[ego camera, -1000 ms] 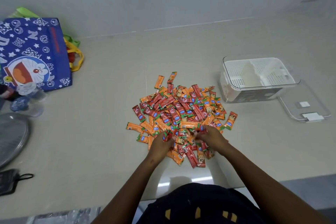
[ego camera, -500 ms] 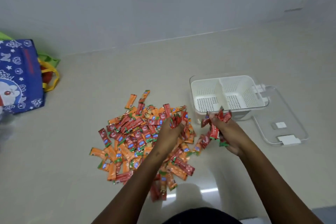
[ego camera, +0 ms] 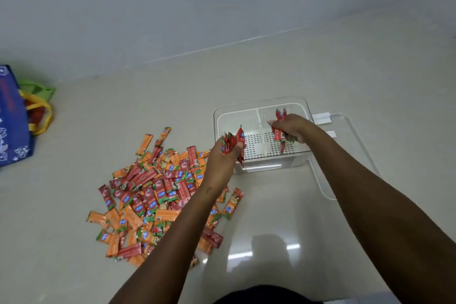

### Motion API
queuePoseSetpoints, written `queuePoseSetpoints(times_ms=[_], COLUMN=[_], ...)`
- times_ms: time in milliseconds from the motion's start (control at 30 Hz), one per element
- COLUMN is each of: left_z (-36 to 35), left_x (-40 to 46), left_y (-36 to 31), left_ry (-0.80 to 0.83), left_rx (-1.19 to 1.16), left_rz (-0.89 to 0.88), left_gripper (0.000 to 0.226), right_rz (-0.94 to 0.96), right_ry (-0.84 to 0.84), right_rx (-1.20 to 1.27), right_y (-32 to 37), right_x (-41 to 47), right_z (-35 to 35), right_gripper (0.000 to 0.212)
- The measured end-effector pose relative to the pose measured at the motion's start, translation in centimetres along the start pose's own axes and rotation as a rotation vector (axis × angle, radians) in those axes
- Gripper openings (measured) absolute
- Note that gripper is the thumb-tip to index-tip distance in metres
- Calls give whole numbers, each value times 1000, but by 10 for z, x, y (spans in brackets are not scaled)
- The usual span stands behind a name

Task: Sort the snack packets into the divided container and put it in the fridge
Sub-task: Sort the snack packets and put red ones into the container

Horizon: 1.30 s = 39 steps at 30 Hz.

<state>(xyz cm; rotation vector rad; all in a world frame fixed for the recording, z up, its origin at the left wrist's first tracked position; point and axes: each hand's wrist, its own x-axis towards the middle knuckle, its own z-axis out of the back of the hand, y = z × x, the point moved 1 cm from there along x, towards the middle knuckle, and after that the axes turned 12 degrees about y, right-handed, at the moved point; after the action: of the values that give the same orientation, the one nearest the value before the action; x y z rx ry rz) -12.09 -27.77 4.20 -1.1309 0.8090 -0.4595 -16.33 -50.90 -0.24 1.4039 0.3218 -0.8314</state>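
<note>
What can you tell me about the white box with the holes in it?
The divided container is a white basket full of little holes, sitting inside a clear plastic tub on the pale counter. A wall down its middle splits it into two compartments. It stands upright and open, its clear lid lying flat beside it. The right hand holds red packets over the right compartment; the left hand holds more red packets at its near left corner. No loose packets show inside.
</note>
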Motion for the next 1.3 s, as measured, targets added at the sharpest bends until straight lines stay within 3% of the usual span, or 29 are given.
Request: queuePoseSetpoints(times_ms=[200,400,500,567,633,733,867,1000,1133,1300], left_z=[-6,-18,-28,-39,-55,-87,-119,-123,-123,-110], left_x=[16,30,43,60,82,114,139,145,141,122], left_y=[-5,-14,-25,-39,-52,-57,-38,-23,-22,-29], left_ry=[-33,-13,-34,-14,63,199,301,329,309,332], left_rx=[35,74,104,151,241,389,601,572,680,722], left_rz=[50,59,60,49,65,144,279,334,291,128], left_gripper=[28,26,22,19,17,16,24,23,13,26], right_rz=[-189,-146,20,206,374,468,361,298,279,350], right_ry=[144,61,-70,-218,-332,-465,-637,-666,-669,-748], right_rx=[-226,-489,-293,33,385,557,373,245,182,-14], right_y=[-11,0,0,1,4,1,-20,-40,-51,-52], right_x=[31,17,5,-10,-32,-54,-61,-68,-70,-77], right_z=[-6,5,19,27,33,38,35,27,24,7], right_gripper=[49,33,30,23,15,10,13,23,24,21])
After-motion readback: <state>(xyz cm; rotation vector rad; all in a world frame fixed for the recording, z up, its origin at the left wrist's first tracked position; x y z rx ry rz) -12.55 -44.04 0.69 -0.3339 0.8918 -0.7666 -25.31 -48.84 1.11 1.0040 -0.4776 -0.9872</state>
